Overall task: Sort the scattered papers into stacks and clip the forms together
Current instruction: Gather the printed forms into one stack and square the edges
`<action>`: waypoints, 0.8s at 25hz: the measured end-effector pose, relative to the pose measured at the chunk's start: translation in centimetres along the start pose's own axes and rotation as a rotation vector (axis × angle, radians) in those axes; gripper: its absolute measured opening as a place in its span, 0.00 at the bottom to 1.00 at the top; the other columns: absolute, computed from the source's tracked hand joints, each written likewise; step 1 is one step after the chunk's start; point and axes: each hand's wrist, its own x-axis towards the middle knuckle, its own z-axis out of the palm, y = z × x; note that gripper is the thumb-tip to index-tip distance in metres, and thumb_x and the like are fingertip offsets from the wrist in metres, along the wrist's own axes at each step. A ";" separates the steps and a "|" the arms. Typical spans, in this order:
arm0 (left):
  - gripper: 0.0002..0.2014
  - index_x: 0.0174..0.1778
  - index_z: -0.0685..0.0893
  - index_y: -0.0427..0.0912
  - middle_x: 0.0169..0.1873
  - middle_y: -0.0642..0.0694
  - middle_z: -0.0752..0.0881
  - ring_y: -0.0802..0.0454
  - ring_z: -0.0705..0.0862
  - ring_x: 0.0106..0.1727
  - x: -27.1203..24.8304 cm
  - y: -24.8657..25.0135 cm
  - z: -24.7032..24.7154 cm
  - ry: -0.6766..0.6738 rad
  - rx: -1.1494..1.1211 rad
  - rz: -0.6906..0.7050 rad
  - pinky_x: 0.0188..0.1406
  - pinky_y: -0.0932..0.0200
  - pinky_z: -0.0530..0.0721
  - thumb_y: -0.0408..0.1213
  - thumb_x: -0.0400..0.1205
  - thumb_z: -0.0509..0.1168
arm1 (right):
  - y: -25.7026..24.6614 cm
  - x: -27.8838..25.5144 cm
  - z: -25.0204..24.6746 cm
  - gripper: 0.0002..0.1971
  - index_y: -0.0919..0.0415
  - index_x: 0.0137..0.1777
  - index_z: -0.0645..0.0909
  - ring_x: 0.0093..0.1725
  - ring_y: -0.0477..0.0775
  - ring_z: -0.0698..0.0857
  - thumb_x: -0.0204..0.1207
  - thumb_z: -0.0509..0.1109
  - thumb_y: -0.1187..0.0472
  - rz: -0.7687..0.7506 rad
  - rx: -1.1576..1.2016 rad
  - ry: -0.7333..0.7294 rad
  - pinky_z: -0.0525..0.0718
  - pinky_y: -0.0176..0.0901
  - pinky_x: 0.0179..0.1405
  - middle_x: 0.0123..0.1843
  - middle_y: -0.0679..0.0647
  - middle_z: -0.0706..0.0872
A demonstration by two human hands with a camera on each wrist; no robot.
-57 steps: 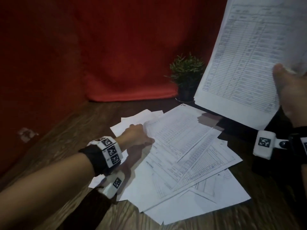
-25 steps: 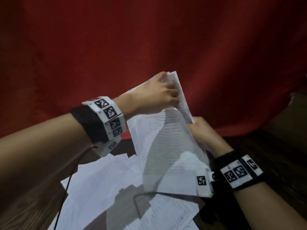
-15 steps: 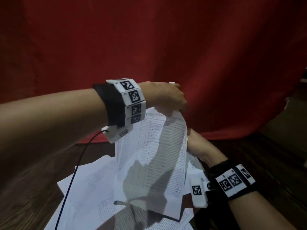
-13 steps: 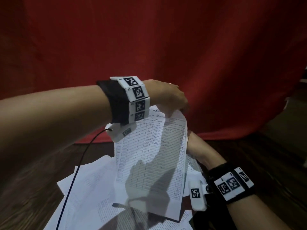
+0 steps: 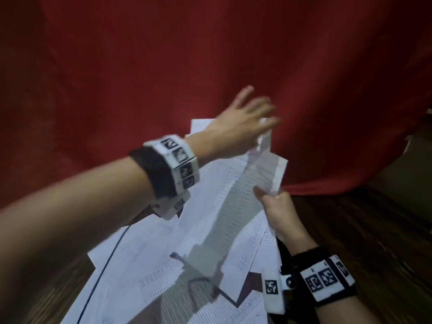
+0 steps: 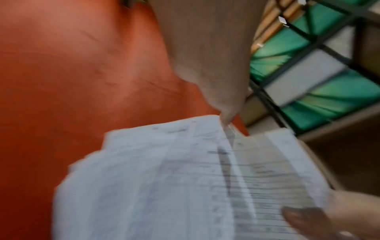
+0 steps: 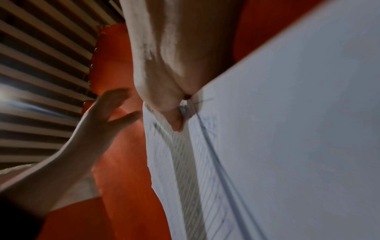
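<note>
Your right hand (image 5: 278,213) pinches a sheaf of forms (image 5: 236,206) at its right edge, thumb on the printed face — a closed grip on paper. The sheaf is held up off the table, its long axis running from low near you up and away toward the red cloth (image 5: 210,54). Your left hand (image 5: 245,118) is released, fingers spread and straight, at the sheaf's far top end; its fingertips appear to brush the top corner, though blur leaves contact uncertain. So the sheaf lies just below and to the right of the left hand, and the right hand is the one holding it. How many sheets it holds cannot be counted; several edges show. More loose papers (image 5: 140,265) lie overlapped on the wooden table (image 5: 374,230) beneath — no tidy stack, no clip visible.
</note>
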 end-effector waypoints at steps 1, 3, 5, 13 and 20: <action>0.33 0.85 0.78 0.45 0.82 0.40 0.81 0.38 0.76 0.86 -1.7 -0.6 0.9 0.281 -0.135 -0.212 0.90 0.34 0.60 0.46 0.83 0.77 | 0.1 0.0 -0.6 0.09 0.68 0.63 0.87 0.49 0.58 0.96 0.85 0.73 0.67 -0.010 0.074 0.009 0.93 0.48 0.43 0.48 0.59 0.96; 0.41 0.89 0.73 0.43 0.85 0.42 0.77 0.43 0.74 0.87 -6.3 -1.0 3.6 0.557 -0.626 -0.796 0.86 0.47 0.66 0.57 0.83 0.78 | 0.4 -0.2 -1.5 0.11 0.62 0.66 0.87 0.60 0.60 0.94 0.86 0.71 0.68 -0.038 0.198 -0.025 0.91 0.55 0.57 0.58 0.58 0.95; 0.57 0.91 0.68 0.43 0.86 0.41 0.77 0.44 0.77 0.86 -10.6 0.6 5.8 0.435 -1.404 -1.188 0.82 0.49 0.74 0.70 0.72 0.80 | 0.6 -0.4 -2.1 0.15 0.61 0.71 0.85 0.66 0.61 0.92 0.87 0.70 0.69 -0.055 0.287 -0.071 0.87 0.61 0.66 0.65 0.59 0.93; 0.17 0.65 0.82 0.47 0.58 0.47 0.94 0.48 0.95 0.59 -14.6 6.3 8.6 0.533 -1.539 -1.128 0.57 0.49 0.96 0.43 0.84 0.77 | 0.3 -1.0 -0.8 0.21 0.52 0.67 0.81 0.58 0.41 0.93 0.76 0.81 0.60 -0.326 0.074 0.018 0.90 0.33 0.51 0.57 0.42 0.95; 0.11 0.63 0.78 0.56 0.60 0.52 0.93 0.58 0.93 0.62 -14.6 7.1 8.1 0.573 -1.432 -1.045 0.60 0.55 0.93 0.45 0.89 0.72 | -0.3 0.0 0.8 0.16 0.41 0.68 0.74 0.58 0.34 0.90 0.87 0.72 0.60 -0.432 0.045 0.083 0.88 0.30 0.52 0.58 0.37 0.91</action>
